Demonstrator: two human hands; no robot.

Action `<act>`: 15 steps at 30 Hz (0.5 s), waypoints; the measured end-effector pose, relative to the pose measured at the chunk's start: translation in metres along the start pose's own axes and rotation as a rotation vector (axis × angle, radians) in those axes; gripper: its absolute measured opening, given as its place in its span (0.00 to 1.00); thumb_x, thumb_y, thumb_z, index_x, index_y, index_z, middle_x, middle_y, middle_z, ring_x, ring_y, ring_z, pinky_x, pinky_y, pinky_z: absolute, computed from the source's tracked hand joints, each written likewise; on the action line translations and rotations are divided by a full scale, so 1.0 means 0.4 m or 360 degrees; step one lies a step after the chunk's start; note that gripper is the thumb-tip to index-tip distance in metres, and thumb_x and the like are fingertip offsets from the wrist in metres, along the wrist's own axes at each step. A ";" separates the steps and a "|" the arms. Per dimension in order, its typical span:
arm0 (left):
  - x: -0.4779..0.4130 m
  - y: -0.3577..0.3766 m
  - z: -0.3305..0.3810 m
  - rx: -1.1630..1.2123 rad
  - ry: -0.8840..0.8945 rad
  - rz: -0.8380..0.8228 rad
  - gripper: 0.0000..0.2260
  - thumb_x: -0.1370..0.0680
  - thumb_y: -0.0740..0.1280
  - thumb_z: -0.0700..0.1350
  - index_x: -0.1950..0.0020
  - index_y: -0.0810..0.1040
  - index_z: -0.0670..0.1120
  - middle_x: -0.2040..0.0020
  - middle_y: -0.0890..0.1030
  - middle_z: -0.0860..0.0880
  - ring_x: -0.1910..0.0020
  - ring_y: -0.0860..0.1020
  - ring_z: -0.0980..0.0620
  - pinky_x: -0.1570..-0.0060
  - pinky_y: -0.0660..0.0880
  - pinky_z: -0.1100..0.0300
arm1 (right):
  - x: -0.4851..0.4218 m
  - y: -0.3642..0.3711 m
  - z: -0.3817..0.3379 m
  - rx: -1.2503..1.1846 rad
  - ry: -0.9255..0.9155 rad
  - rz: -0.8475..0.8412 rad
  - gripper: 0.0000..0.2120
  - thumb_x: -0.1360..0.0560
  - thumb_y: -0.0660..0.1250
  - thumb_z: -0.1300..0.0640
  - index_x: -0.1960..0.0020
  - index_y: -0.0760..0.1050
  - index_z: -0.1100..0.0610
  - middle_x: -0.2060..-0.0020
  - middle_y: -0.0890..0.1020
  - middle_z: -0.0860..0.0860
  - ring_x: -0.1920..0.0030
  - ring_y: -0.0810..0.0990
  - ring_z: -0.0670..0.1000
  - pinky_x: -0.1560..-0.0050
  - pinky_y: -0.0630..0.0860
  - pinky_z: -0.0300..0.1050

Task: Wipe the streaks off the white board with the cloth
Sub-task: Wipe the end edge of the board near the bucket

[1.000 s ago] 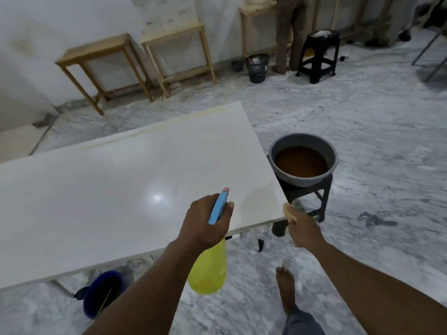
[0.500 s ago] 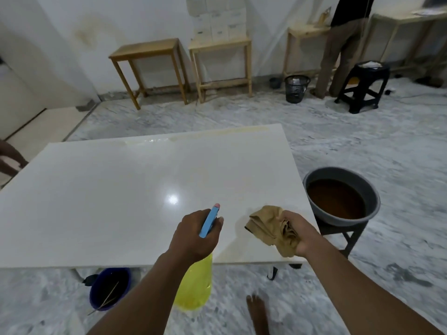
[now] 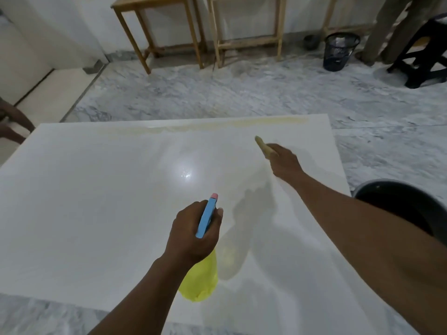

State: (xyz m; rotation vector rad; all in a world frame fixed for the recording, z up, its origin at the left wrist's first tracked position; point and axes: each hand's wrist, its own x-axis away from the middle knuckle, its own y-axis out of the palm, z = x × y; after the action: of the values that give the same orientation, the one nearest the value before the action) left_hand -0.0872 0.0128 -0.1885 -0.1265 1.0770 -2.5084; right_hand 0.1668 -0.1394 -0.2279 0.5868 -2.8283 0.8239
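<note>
A large white board lies flat in front of me, glossy, with a yellowish streak along its far edge. My right hand reaches out over the far right part of the board, closed on a tan cloth that sticks out beyond the fingers. My left hand hovers over the near middle of the board. It grips a spray bottle with a yellow body and a blue trigger head tipped pink.
A grey basin stands just off the board's right edge. Two wooden tables, a black waste basket and a black stool stand along the far wall. Another person's legs are at top right, an arm at left.
My right hand has carried the cloth from the board's near right edge out toward the far right. I have stepped closer and look lower. The left hand keeps the spray bottle.
</note>
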 end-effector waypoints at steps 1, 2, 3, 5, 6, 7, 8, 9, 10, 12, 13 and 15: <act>-0.020 -0.001 -0.010 0.0006 -0.0008 0.0000 0.15 0.19 0.64 0.55 0.64 0.69 0.53 0.70 0.71 0.53 0.71 0.71 0.49 0.67 0.72 0.51 | -0.065 0.022 0.016 0.0182 -0.0139 -0.0025 0.15 0.20 0.55 0.43 0.41 0.78 0.43 0.47 0.83 0.46 0.48 0.80 0.51 0.46 0.74 0.49; -0.042 0.000 -0.022 0.0015 -0.0008 -0.0004 0.15 0.19 0.65 0.54 0.65 0.69 0.52 0.70 0.70 0.53 0.71 0.71 0.48 0.67 0.74 0.47 | -0.116 0.044 0.030 0.0281 -0.0242 -0.0081 0.16 0.19 0.55 0.50 0.36 0.76 0.44 0.42 0.81 0.46 0.44 0.77 0.51 0.42 0.72 0.49; -0.063 0.002 -0.031 0.0029 -0.0002 -0.0003 0.16 0.19 0.65 0.54 0.65 0.69 0.51 0.71 0.70 0.52 0.71 0.71 0.47 0.64 0.76 0.42 | -0.160 0.077 0.057 0.0336 -0.0306 -0.0183 0.19 0.19 0.54 0.54 0.33 0.75 0.46 0.39 0.79 0.47 0.42 0.75 0.50 0.39 0.69 0.48; -0.089 0.004 -0.039 0.0049 0.0025 0.0019 0.16 0.19 0.66 0.53 0.64 0.70 0.49 0.71 0.71 0.50 0.72 0.71 0.46 0.62 0.77 0.40 | -0.192 0.153 0.118 0.0580 -0.0400 -0.0347 0.24 0.21 0.52 0.50 0.28 0.72 0.49 0.31 0.74 0.50 0.30 0.70 0.54 0.32 0.62 0.47; -0.095 0.003 -0.042 0.0055 0.0030 0.0029 0.16 0.19 0.66 0.52 0.64 0.70 0.48 0.71 0.71 0.49 0.71 0.71 0.46 0.63 0.77 0.42 | -0.185 0.193 0.141 0.0789 -0.0479 -0.0369 0.27 0.23 0.49 0.48 0.26 0.69 0.50 0.26 0.69 0.52 0.24 0.63 0.58 0.27 0.57 0.50; -0.098 0.002 -0.047 0.0061 0.0028 0.0039 0.15 0.19 0.66 0.52 0.63 0.71 0.48 0.70 0.72 0.49 0.71 0.71 0.46 0.65 0.75 0.44 | -0.174 0.232 0.166 0.0968 -0.0560 -0.0363 0.28 0.23 0.49 0.49 0.24 0.67 0.50 0.23 0.64 0.52 0.21 0.56 0.60 0.24 0.51 0.54; -0.096 0.000 -0.051 0.0066 0.0023 0.0052 0.14 0.19 0.66 0.52 0.63 0.71 0.49 0.70 0.73 0.49 0.71 0.72 0.46 0.66 0.74 0.45 | -0.154 0.263 0.180 0.1072 -0.0608 -0.0387 0.26 0.21 0.51 0.51 0.23 0.64 0.49 0.21 0.60 0.50 0.20 0.51 0.59 0.23 0.46 0.56; -0.090 -0.004 -0.056 0.0072 0.0009 0.0065 0.14 0.19 0.66 0.52 0.63 0.71 0.50 0.69 0.74 0.49 0.71 0.73 0.46 0.67 0.73 0.46 | -0.130 0.287 0.190 0.1112 -0.0664 -0.0427 0.24 0.19 0.53 0.53 0.22 0.62 0.48 0.20 0.57 0.49 0.19 0.48 0.56 0.22 0.42 0.55; -0.081 -0.008 -0.059 0.0081 -0.0012 0.0076 0.14 0.19 0.66 0.52 0.63 0.71 0.51 0.69 0.74 0.48 0.71 0.74 0.46 0.67 0.73 0.46 | -0.098 0.299 0.190 0.1107 -0.0707 -0.0467 0.23 0.17 0.54 0.53 0.22 0.61 0.47 0.20 0.55 0.48 0.19 0.46 0.54 0.22 0.40 0.53; -0.058 -0.017 -0.066 0.0091 -0.0066 0.0090 0.14 0.19 0.66 0.52 0.63 0.71 0.51 0.69 0.75 0.47 0.71 0.75 0.44 0.67 0.75 0.44 | -0.044 0.323 0.209 0.1095 -0.0792 -0.0506 0.23 0.16 0.52 0.52 0.22 0.60 0.46 0.20 0.53 0.47 0.19 0.44 0.52 0.23 0.37 0.51; -0.041 -0.024 -0.067 0.0084 -0.0075 0.0095 0.14 0.19 0.66 0.52 0.63 0.71 0.51 0.69 0.75 0.47 0.71 0.75 0.44 0.67 0.75 0.45 | -0.007 0.332 0.220 0.1077 -0.0821 -0.0527 0.23 0.16 0.52 0.51 0.21 0.59 0.45 0.20 0.52 0.46 0.19 0.44 0.52 0.23 0.36 0.50; 0.000 -0.038 -0.070 0.0047 -0.0060 0.0098 0.14 0.19 0.66 0.52 0.64 0.70 0.51 0.70 0.73 0.50 0.72 0.73 0.48 0.69 0.72 0.51 | 0.079 0.355 0.245 0.1076 -0.0929 -0.0583 0.23 0.16 0.52 0.51 0.21 0.59 0.44 0.20 0.52 0.45 0.19 0.44 0.52 0.23 0.35 0.50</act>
State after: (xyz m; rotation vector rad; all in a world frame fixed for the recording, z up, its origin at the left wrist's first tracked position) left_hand -0.0991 0.0410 -0.1973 -0.1295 1.0136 -2.4559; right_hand 0.0784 -0.0929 -0.3718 1.6044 -2.6713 1.7643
